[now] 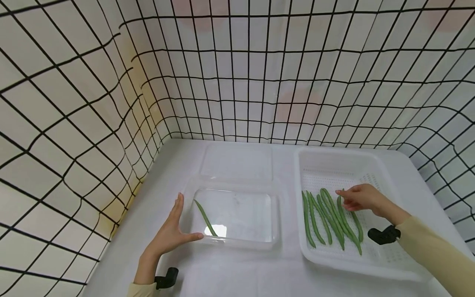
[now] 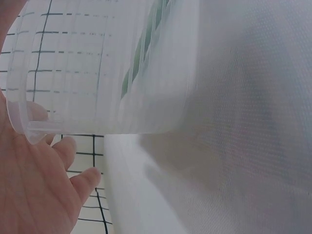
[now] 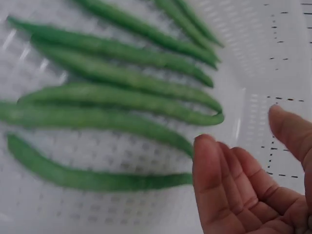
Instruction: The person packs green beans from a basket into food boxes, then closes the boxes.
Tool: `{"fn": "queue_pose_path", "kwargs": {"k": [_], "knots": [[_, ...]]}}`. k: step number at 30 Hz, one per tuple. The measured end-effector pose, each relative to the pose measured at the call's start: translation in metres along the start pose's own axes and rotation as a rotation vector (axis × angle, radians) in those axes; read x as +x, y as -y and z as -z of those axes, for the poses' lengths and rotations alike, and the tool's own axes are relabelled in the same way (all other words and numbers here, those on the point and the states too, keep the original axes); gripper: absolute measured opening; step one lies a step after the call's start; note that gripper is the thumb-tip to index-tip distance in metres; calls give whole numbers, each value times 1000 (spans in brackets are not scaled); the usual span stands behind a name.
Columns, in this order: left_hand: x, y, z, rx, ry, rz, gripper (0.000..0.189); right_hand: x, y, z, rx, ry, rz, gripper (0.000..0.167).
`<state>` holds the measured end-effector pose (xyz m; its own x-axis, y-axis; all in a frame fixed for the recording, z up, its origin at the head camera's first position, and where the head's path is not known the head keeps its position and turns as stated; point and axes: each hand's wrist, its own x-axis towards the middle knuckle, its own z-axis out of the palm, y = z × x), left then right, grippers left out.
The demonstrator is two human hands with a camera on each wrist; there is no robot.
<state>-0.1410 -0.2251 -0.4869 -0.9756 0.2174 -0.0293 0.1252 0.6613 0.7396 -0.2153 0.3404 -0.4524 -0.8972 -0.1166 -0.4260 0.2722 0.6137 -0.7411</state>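
My left hand (image 1: 168, 236) rests at the left front corner of a clear plastic container (image 1: 274, 222), its fingers straight along the left side and its thumb at the front rim. One green bean (image 1: 205, 218) lies slanted inside this container. Over a white perforated basket (image 1: 299, 173) on the right hovers my right hand (image 1: 365, 199), fingers lightly bent. Several green beans (image 3: 131, 83) lie side by side in the basket. In the right wrist view, the thumb stands apart from the fingers (image 3: 207, 170), which overlap the ends of two beans; nothing shows between them.
A flat clear lid-like panel (image 1: 237, 161) lies behind the container. White cloth covers the table (image 1: 230, 272). Black grid netting (image 1: 256, 78) rises along the back and both sides. Each wrist carries a small black device (image 1: 384, 235).
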Motion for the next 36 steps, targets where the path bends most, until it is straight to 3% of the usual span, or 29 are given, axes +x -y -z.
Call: {"fn": "queue_pose_path", "kwargs": {"k": [5,12,17,25,29,36], "knots": [[0,1,0,-5,1,-10,131,-4,-13,1,-139,-52,-18,46],[0,2,1,-24,8,5,132,-2,-32,-2,-289,-26,5,27],[1,2,1,-18,6,9,132,0,-38,-6,-353,-26,0,29],[1,3,-1,-3,11,11,132,1,-35,0,-353,-36,34,24],[0,3,-1,-3,6,12,132,1,-24,8,-286,-29,58,21],[0,2,0,-5,1,7,132,1,4,13,-116,8,50,30]]}}
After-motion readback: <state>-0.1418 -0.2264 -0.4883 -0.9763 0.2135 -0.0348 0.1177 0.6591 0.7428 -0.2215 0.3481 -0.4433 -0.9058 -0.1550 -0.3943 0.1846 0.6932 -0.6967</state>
